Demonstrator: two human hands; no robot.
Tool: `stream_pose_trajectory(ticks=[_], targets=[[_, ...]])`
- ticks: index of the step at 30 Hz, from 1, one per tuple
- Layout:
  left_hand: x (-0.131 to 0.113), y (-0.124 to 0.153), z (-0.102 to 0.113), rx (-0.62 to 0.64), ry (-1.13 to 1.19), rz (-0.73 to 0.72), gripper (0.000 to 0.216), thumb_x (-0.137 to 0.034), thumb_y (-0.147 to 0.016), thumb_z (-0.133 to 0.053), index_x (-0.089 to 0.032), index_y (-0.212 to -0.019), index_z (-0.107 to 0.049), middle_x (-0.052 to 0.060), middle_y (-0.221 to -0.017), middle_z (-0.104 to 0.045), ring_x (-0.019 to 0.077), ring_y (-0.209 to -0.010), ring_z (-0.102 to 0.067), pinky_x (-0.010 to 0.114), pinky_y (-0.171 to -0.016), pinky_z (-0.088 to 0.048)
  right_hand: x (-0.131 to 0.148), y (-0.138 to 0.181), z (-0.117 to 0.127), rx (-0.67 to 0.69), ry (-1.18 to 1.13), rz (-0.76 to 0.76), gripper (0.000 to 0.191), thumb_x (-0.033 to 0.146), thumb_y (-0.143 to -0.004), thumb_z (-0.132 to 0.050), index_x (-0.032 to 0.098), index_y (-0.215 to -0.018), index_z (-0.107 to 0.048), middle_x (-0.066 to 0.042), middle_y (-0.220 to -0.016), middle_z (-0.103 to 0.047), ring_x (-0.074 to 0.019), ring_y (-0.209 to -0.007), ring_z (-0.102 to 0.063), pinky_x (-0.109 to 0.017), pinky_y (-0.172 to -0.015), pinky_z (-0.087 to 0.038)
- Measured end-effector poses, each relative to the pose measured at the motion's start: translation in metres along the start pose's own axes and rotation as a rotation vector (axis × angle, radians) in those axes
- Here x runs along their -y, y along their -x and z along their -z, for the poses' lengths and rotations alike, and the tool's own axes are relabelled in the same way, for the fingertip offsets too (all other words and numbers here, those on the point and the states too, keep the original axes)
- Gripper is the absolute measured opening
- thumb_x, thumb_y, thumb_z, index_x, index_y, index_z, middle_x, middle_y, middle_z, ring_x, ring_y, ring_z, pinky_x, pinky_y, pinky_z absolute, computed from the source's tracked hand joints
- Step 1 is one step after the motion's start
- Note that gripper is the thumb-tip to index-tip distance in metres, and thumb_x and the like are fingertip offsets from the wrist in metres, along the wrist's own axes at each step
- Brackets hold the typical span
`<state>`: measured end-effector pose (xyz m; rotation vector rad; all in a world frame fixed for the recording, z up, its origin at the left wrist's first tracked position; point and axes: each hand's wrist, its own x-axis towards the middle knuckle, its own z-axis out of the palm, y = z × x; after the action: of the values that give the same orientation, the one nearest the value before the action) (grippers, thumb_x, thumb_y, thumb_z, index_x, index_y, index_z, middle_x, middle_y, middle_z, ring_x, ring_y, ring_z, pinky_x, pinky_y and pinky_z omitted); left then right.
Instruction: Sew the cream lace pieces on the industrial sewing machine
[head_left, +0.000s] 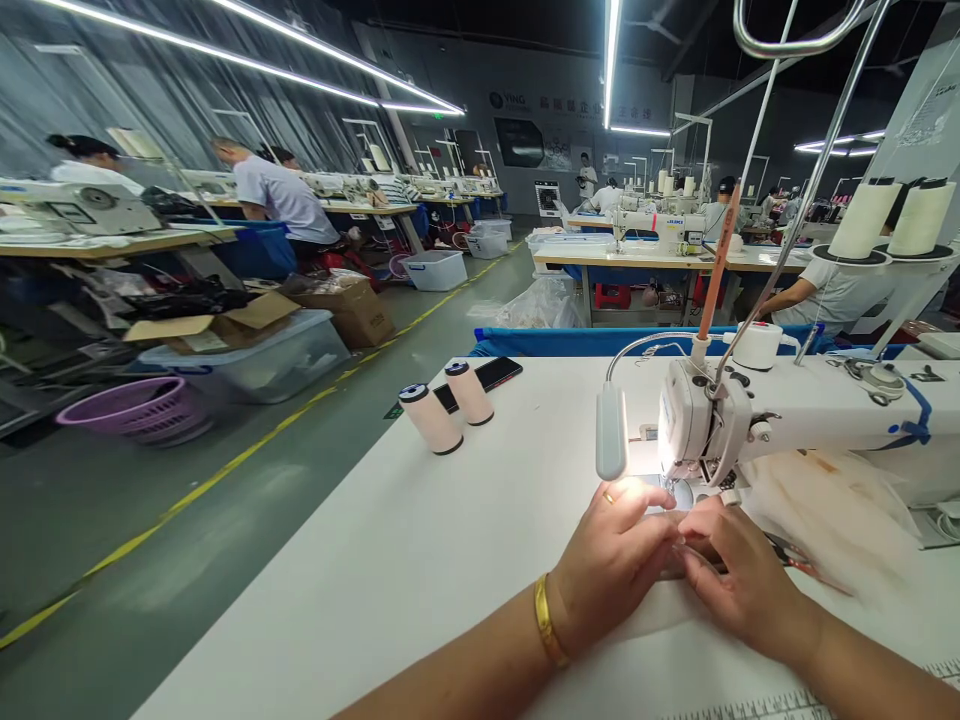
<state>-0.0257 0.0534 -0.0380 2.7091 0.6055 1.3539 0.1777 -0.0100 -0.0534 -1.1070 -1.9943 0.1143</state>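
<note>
In the head view, my left hand (611, 550), with a gold bracelet and a ring, is closed at the front of a white sewing machine (694, 415). My right hand (742, 575) is closed beside it, the fingertips of both hands nearly meeting just below the needle area. Between them they pinch a thin sheer fabric (660, 618), whose held edge is mostly hidden by the fingers. A bunched heap of pale sheer fabric (832, 505) lies right of the machine head. Partly under it, beyond my right wrist, rests an orange-handled tool (817, 574). A small lamp (611, 435) lights the needle area.
Two thread cones (431, 420) stand on the white table (360, 570) near a black phone (499, 374). A ruler strip (757, 710) runs along the near edge. More cones (862, 220) sit on a stand at right. Co-workers (277, 195) sit at machines beyond the aisle.
</note>
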Motion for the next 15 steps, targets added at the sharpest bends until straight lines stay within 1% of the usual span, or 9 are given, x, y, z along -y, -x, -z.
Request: stream_pose_trajectory(ticks=[5, 6, 8, 11, 13, 15], targets=[[-0.0005, 0.0007, 0.0005, 0.003, 0.007, 0.004, 0.021, -0.014, -0.100, -0.052, -0.022, -0.093, -0.069, 0.006, -0.108, -0.074, 0.0200, -0.094, -0.066, 0.034, -0.087, -0.052, -0.0010, -0.0034, 0.0016, -0.023, 0.034, 0.056, 0.016, 0.012, -0.101, -0.048, 0.027, -0.100, -0.053, -0.001, -0.086, -0.062, -0.0214, -0.077, -0.060, -0.035, -0.066, -0.049], [-0.0007, 0.0004, 0.0013, 0.006, 0.010, 0.004, 0.019, -0.012, -0.098, -0.052, -0.022, -0.095, -0.068, 0.006, -0.109, -0.074, 0.0204, -0.096, -0.066, 0.034, -0.088, -0.052, -0.0011, -0.0034, 0.0019, -0.024, 0.034, 0.069, 0.017, 0.011, -0.101, -0.048, 0.027, -0.100, -0.054, -0.001, -0.085, -0.062, -0.0212, -0.076, -0.059, -0.035, -0.066, -0.048], [-0.0013, -0.0007, 0.0032, 0.023, 0.021, 0.005, 0.020, -0.012, -0.095, -0.054, -0.022, -0.105, -0.068, 0.007, -0.114, -0.074, 0.0219, -0.103, -0.067, 0.036, -0.092, -0.052, -0.0013, -0.0024, 0.0024, -0.030, 0.036, 0.096, 0.019, 0.010, -0.102, -0.048, 0.027, -0.101, -0.054, -0.001, -0.085, -0.062, -0.0207, -0.075, -0.058, -0.035, -0.066, -0.048], [-0.0021, -0.0031, 0.0054, 0.065, 0.033, 0.000, 0.031, -0.011, -0.093, -0.054, -0.023, -0.119, -0.066, 0.008, -0.121, -0.074, 0.0235, -0.111, -0.068, 0.038, -0.095, -0.052, -0.0020, -0.0002, 0.0024, -0.031, 0.061, 0.139, 0.019, 0.010, -0.102, -0.048, 0.027, -0.105, -0.055, -0.002, -0.089, -0.063, -0.0205, -0.076, -0.057, -0.035, -0.067, -0.048], [-0.0020, -0.0037, 0.0054, 0.071, 0.039, -0.012, 0.030, -0.011, -0.095, -0.053, -0.023, -0.118, -0.068, 0.008, -0.121, -0.074, 0.0230, -0.110, -0.069, 0.038, -0.094, -0.051, -0.0026, 0.0006, 0.0026, -0.022, 0.084, 0.167, 0.020, 0.009, -0.102, -0.048, 0.027, -0.108, -0.056, -0.003, -0.092, -0.064, -0.0206, -0.078, -0.058, -0.035, -0.069, -0.048], [-0.0013, -0.0031, 0.0046, 0.061, 0.044, -0.022, 0.027, -0.012, -0.098, -0.051, -0.024, -0.113, -0.070, 0.008, -0.121, -0.074, 0.0225, -0.109, -0.070, 0.037, -0.093, -0.051, -0.0029, 0.0007, 0.0032, -0.013, 0.095, 0.181, 0.022, 0.008, -0.102, -0.048, 0.027, -0.109, -0.056, -0.003, -0.092, -0.064, -0.0203, -0.079, -0.059, -0.034, -0.069, -0.049]])
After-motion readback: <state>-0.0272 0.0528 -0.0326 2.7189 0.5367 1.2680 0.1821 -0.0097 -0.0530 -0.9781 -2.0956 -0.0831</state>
